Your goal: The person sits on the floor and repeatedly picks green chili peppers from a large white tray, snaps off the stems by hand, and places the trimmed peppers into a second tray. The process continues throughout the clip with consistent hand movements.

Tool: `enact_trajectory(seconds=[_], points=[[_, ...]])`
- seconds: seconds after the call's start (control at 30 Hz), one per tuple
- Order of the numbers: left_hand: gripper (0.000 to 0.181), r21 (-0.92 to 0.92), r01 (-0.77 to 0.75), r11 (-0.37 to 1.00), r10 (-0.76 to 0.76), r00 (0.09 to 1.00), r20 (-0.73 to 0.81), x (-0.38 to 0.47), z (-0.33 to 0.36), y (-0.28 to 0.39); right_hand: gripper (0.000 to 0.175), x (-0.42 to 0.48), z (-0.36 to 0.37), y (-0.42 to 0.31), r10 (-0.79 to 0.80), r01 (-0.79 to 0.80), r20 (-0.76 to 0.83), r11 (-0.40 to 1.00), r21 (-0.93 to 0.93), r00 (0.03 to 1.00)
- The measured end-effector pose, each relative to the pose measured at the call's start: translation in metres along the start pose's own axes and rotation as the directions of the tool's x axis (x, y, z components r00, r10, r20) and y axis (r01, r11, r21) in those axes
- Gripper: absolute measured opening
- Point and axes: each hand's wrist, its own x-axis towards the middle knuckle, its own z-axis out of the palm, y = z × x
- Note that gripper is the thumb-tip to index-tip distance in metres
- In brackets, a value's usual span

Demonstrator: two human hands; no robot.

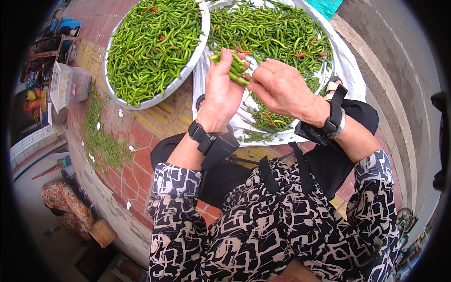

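Note:
My left hand [223, 91] is shut on several green chili peppers [238, 70], which lie across its palm under the thumb. Close against their stem ends, my right hand [287, 90] has its thumb and forefinger pinched together; whether a stem is between them is hidden. Beyond both hands, a white woven sheet [352, 79] bears a wide heap of green chilies [267, 30] with a few red ones among them. To the left stands a large round metal basin [205, 21], heaped with more green chilies [155, 49].
Green scraps [102, 137] lie strewn on the red paving [137, 169] at left. A plastic crate [60, 84] stands near the wall side. A woven basket [103, 233] is at lower left. On the right, a curb [380, 53] borders the road.

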Motion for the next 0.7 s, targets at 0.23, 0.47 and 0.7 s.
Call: enact_trajectory(seconds=[0.23, 0.47, 0.7], points=[[0.023, 0.178, -0.113, 0.977, 0.115, 0.993, -0.001, -0.007, 0.011, -0.007, 0.017, 0.001, 0.008, 0.001, -0.064, 0.069, 0.057, 0.992, -0.103, 0.996], [0.021, 0.200, -0.127, 0.972, 0.143, 0.987, -0.070, -0.003, 0.004, -0.013, 0.007, -0.002, 0.011, -0.004, -0.047, 0.058, 0.076, 0.985, -0.159, 0.996], [0.020, 0.101, -0.100, 0.990, 0.119, 0.970, -0.212, -0.001, -0.005, -0.017, 0.019, -0.003, 0.010, -0.006, 0.112, -0.116, -0.029, 0.972, -0.207, 0.993]])
